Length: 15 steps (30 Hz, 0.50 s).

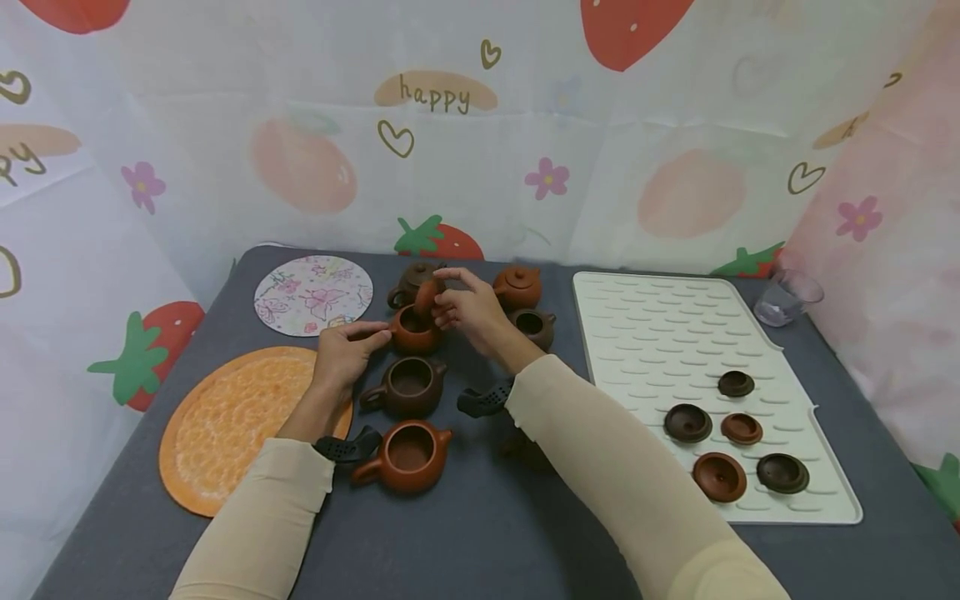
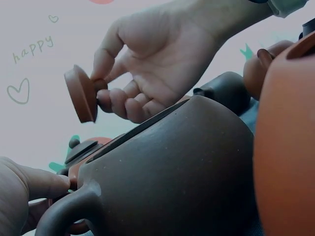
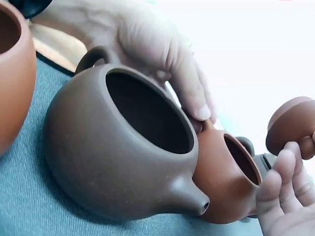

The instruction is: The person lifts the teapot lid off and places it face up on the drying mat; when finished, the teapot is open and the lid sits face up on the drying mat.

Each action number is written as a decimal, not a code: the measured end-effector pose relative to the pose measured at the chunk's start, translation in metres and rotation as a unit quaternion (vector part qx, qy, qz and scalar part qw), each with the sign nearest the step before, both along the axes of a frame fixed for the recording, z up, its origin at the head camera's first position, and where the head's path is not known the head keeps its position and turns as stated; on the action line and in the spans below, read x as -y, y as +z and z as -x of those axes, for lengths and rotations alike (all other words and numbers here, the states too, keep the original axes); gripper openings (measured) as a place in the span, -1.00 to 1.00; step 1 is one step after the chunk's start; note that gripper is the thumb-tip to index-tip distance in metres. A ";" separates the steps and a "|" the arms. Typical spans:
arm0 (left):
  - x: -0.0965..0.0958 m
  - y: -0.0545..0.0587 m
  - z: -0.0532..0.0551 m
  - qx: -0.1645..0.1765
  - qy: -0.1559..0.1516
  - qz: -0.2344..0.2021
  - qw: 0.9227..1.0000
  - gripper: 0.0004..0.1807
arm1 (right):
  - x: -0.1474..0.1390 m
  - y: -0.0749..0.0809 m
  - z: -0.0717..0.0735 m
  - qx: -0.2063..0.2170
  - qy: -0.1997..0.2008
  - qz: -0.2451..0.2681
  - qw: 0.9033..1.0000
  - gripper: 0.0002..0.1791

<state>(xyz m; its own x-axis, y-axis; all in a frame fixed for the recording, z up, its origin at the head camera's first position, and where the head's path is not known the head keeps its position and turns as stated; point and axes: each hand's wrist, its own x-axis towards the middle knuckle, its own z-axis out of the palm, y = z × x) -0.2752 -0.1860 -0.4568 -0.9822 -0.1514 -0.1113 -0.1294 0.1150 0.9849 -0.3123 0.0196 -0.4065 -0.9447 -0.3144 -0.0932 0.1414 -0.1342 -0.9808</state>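
Note:
With the thumb and fingertips of my right hand (image 1: pixel 476 312), I hold a reddish-brown teapot lid (image 1: pixel 428 295) by its knob. It hangs tilted, almost on edge, just above an uncovered reddish-brown teapot (image 1: pixel 415 337). My left hand (image 1: pixel 341 358) pinches that teapot's handle on its left side. In the left wrist view the lid (image 2: pixel 80 96) is apart from any pot. An uncovered dark brown teapot (image 3: pixel 118 142) stands nearest in the right wrist view, before the red pot (image 3: pixel 219 172).
Nearer me stand a dark teapot (image 1: pixel 411 387) and a red one (image 1: pixel 411 457), both uncovered. Behind are lidded teapots, dark (image 1: pixel 414 282) and orange (image 1: pixel 517 287), plus an uncovered dark pot (image 1: pixel 531 327). Several lids lie on the white mat (image 1: pixel 637 333). A clear cup (image 1: pixel 787 298) and round mats (image 1: pixel 240 425) flank them.

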 end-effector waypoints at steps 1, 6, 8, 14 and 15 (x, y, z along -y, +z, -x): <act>0.000 0.000 0.000 0.001 0.000 0.001 1.000 -0.69 | 0.000 0.000 0.000 0.006 0.011 0.013 1.000 -0.59; 0.000 0.000 0.000 0.004 0.001 -0.002 1.000 -0.69 | -0.001 -0.001 -0.001 0.062 0.041 0.095 0.993 -0.53; 0.000 0.000 0.000 0.001 0.000 -0.004 1.000 -0.69 | -0.001 0.000 -0.002 0.081 0.038 0.123 0.988 -0.57; 0.000 0.001 -0.002 -0.011 -0.004 -0.007 1.000 -0.69 | -0.007 0.003 -0.005 0.067 0.042 0.125 0.989 -0.76; -0.001 0.001 -0.002 -0.011 -0.005 -0.007 1.000 -0.69 | -0.009 0.005 -0.006 0.059 0.046 0.121 0.990 -0.77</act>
